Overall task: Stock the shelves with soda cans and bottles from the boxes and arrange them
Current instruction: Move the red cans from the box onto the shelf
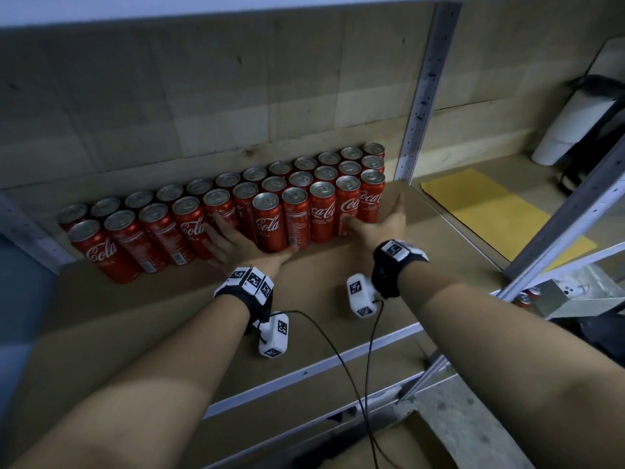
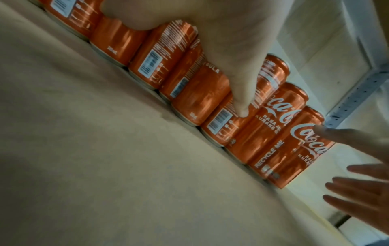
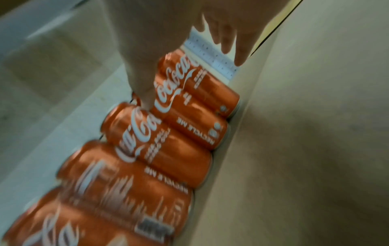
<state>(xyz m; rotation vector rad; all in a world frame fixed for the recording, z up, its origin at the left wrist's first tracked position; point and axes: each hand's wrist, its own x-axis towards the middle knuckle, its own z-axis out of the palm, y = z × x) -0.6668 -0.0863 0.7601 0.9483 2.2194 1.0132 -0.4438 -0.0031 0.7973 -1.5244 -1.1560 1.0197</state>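
Several red Coca-Cola cans (image 1: 267,221) stand upright in rows along the back of the brown shelf board (image 1: 321,275). My left hand (image 1: 236,242) lies flat against the front row, fingers spread and straight, the thumb low on a can. In the left wrist view the left hand (image 2: 221,50) has its thumb pressed to a can (image 2: 229,119). My right hand (image 1: 382,221) is open at the right end of the row; its thumb touches a front can and its fingers point past the last can. The right wrist view shows the right hand (image 3: 168,41) over blurred cans (image 3: 189,116).
A grey perforated metal upright (image 1: 422,96) stands just right of the cans. Beyond it a yellow sheet (image 1: 490,214) lies on the neighbouring shelf, with a white roll (image 1: 575,123) behind. More cans (image 1: 527,296) show lower right. The shelf's front edge (image 1: 304,374) is near my forearms.
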